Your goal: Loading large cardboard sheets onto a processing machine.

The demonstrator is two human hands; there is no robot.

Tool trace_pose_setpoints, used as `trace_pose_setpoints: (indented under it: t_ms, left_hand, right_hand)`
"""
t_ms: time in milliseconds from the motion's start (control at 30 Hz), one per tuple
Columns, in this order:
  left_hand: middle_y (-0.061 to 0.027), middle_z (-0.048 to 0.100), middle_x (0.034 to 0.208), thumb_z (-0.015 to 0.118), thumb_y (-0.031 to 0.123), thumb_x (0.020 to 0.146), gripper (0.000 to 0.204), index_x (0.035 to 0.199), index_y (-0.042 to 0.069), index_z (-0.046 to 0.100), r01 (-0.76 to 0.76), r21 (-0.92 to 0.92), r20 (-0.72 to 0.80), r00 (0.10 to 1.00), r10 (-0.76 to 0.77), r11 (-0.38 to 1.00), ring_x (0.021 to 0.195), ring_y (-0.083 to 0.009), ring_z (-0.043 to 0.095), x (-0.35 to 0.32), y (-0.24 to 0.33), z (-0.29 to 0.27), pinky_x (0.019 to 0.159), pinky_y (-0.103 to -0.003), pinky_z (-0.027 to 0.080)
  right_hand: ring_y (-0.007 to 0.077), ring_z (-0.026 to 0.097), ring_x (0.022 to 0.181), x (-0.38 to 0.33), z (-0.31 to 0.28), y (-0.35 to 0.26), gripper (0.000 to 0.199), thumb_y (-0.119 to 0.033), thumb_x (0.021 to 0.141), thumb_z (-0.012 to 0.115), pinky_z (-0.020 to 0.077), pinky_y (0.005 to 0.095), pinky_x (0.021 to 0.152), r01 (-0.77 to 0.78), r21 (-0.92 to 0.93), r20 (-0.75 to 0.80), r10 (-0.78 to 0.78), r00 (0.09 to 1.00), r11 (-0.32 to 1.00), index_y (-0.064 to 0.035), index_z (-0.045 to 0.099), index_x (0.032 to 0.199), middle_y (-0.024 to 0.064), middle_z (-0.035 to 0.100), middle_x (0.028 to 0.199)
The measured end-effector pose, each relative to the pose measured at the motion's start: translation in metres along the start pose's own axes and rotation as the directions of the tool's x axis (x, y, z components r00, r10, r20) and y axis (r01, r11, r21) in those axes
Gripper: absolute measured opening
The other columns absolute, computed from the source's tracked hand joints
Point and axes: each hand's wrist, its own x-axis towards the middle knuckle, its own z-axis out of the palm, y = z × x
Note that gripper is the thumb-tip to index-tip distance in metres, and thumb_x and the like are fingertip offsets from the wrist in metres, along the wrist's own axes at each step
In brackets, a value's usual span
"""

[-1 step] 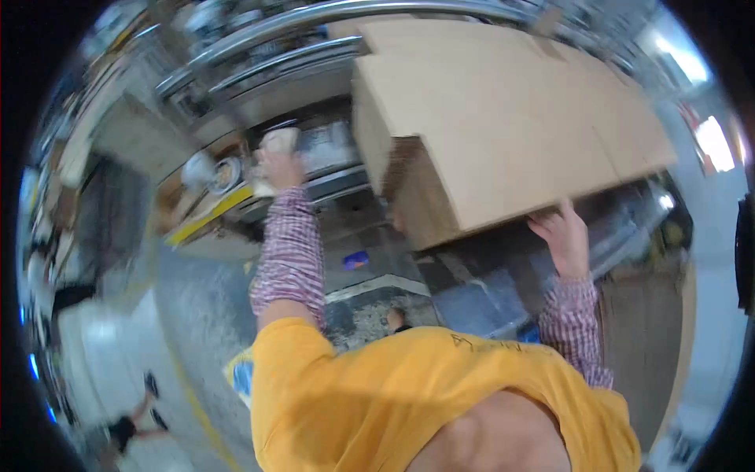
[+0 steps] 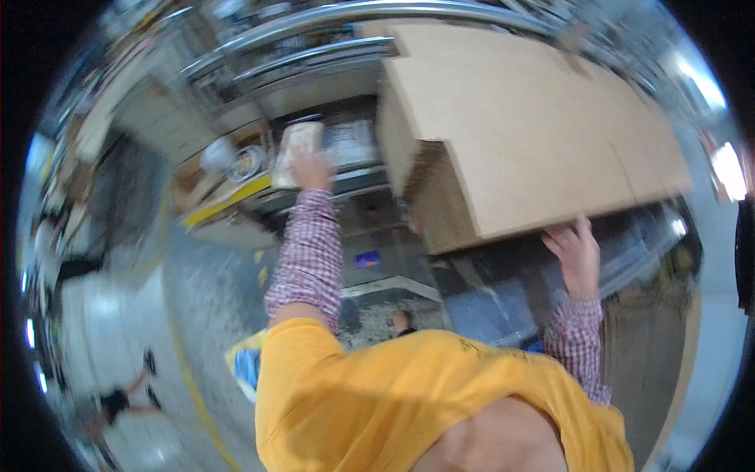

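My left hand [image 2: 311, 170] reaches forward and is closed around a pale wrapped packet [image 2: 299, 143], held over a metal shelf. My right hand [image 2: 576, 253] is raised with fingers spread, its fingertips pressed against the lower edge of a large brown cardboard box [image 2: 535, 134]. The box tilts above me at the upper right and fills much of the view. Both arms wear red-and-white checked sleeves under a yellow top.
Curved metal rails [image 2: 330, 47] run across the top, above a shelf with a yellow edge [image 2: 224, 203]. A small blue item [image 2: 367, 259] lies on the grey floor below. Another person [image 2: 118, 403] stands at the lower left beside a yellow floor line.
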Motion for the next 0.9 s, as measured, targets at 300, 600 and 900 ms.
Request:
trace_pose_setpoints:
  t_ms: [300, 600, 900]
  left_hand:
    - [-0.0211, 0.033, 0.13, 0.047, 0.018, 0.085, 0.049, 0.128, 0.0, 0.032, -0.214, -0.841, -0.207, 0.976, 0.071, 0.497, 0.122, -0.0337, 0.031, -0.128, 0.15, -0.174, 0.101, -0.037, 0.024]
    - [-0.0234, 0.03, 0.13, 0.041, 0.021, 0.087, 0.048, 0.129, 0.001, 0.031, -0.231, -0.854, -0.281, 0.959, -0.04, 0.467, 0.12, -0.0366, 0.031, -0.154, 0.145, -0.211, 0.099, -0.039, 0.024]
    - [-0.0192, 0.048, 0.115, 0.036, 0.024, 0.091, 0.037, 0.114, -0.004, 0.043, -0.259, -0.778, -0.277, 0.959, 0.058, 0.572, 0.109, -0.032, 0.045, -0.2, 0.13, -0.308, 0.093, -0.04, 0.034]
  right_hand:
    - [0.0239, 0.041, 0.09, 0.095, -0.086, 0.009, 0.048, -0.034, 0.089, 0.023, 0.0358, 0.0364, 0.083, 0.53, -0.4, -0.622, -0.646, 0.442, 0.748, 0.008, 0.041, 0.101, 0.0168, 0.043, 0.109]
    - [0.0351, 0.048, 0.092, 0.114, -0.044, 0.018, 0.045, -0.027, 0.088, 0.027, 0.0376, 0.0426, 0.086, 0.578, -0.388, -0.693, -0.64, 0.33, 0.718, 0.013, 0.043, 0.102, 0.029, 0.048, 0.105]
    - [0.0298, 0.025, 0.126, -0.031, -0.136, -0.015, 0.057, -0.044, 0.09, 0.02, 0.0252, 0.0479, 0.1, 0.625, -0.13, -0.381, -0.621, 0.685, 0.769, -0.002, 0.03, 0.128, 0.0192, 0.027, 0.135]
